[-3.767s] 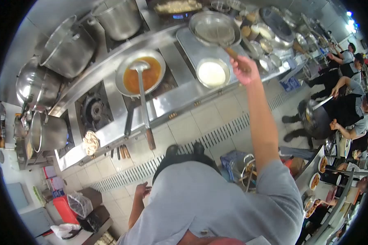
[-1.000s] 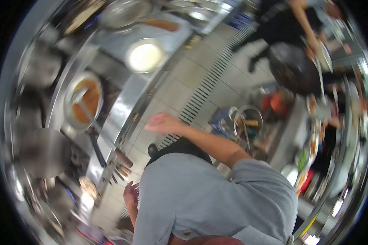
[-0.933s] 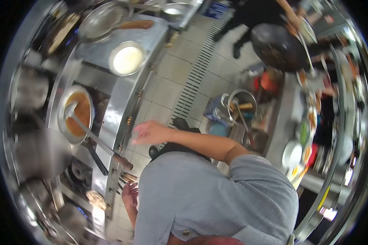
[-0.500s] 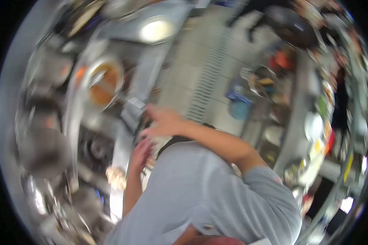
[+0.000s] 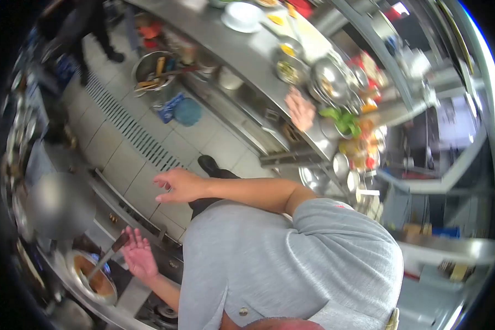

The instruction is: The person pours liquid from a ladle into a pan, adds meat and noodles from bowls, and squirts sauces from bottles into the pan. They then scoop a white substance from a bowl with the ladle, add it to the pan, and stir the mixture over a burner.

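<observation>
My right hand [image 5: 176,185] hangs over the tiled floor with fingers loosely apart and nothing in it. My left hand [image 5: 139,254] is low on the left with fingers spread, right beside the end of a ladle handle [image 5: 114,248]; I cannot tell if it touches. The ladle rests in a wok of orange sauce [image 5: 93,278] on the stove at the lower left. My grey shirt fills the bottom of the view.
A steel counter [image 5: 242,55] with bowls, plates and green vegetables [image 5: 341,118] runs across the top right; another person's hand [image 5: 301,107] rests on it. A bucket of utensils [image 5: 151,69] stands on the floor. A floor drain grate [image 5: 132,132] crosses the tiles.
The view has swung from the stove toward the counter behind. My right hand, earlier on a pan handle, is now free. My left hand has come up beside the ladle handle.
</observation>
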### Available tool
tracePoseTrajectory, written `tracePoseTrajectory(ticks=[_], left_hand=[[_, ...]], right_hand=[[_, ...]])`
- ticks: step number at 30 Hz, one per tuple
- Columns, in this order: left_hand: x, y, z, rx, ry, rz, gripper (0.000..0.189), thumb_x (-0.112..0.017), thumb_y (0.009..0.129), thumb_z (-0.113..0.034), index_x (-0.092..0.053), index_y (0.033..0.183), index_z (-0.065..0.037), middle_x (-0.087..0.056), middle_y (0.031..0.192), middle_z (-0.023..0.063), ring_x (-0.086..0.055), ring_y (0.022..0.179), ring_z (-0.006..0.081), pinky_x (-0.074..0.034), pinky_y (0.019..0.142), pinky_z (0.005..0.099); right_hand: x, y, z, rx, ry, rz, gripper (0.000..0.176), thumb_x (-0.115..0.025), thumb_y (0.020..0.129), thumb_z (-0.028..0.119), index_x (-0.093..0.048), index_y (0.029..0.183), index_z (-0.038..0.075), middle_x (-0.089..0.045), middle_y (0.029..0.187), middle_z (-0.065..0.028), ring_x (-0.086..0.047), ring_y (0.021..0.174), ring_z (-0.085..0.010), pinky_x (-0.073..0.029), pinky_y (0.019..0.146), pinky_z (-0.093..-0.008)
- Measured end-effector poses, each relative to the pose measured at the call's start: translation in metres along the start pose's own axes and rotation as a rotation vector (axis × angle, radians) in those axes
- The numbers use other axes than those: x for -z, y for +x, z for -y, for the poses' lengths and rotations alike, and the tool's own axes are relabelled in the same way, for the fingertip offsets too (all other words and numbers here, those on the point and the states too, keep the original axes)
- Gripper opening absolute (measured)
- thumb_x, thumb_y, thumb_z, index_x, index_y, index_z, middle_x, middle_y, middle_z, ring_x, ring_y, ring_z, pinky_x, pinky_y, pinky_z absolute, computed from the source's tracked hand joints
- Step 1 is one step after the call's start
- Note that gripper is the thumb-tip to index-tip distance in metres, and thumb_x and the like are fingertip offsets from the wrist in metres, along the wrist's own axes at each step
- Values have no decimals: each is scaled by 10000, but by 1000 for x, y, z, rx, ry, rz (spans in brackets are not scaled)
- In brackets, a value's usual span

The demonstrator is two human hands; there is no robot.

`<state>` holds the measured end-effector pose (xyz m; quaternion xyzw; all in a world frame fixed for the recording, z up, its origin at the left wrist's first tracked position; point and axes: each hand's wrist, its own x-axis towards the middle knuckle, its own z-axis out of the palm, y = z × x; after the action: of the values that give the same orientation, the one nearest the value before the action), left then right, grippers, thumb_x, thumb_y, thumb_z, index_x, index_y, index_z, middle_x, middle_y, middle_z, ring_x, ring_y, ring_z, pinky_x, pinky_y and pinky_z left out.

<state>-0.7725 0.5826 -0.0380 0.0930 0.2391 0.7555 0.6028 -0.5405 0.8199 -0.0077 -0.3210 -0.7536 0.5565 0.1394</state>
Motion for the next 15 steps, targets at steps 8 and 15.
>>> tracePoseTrajectory(ticks=[8, 15], left_hand=[[37, 21, -35, 124, -67, -131, 574, -532, 1029, -309, -429, 1351, 154, -497, 1402, 272, -486, 1307, 340, -430, 1051, 457], [50, 10, -77, 91, 9, -377, 434, -576, 1010, -220, -497, 1237, 142, -607, 1228, 245, -585, 1176, 326, -480, 987, 441]], right_hand=[[114, -249, -113, -503, -26, -939, 390, -813, 807, 309, -707, 1044, 18, -726, 879, -77, -681, 782, -170, -550, 743, -310], [227, -465, -226, -792, -120, -2009, 724, -869, 758, 240, -504, 1294, -81, -641, 1140, -185, -627, 1041, -251, -499, 926, -368]])
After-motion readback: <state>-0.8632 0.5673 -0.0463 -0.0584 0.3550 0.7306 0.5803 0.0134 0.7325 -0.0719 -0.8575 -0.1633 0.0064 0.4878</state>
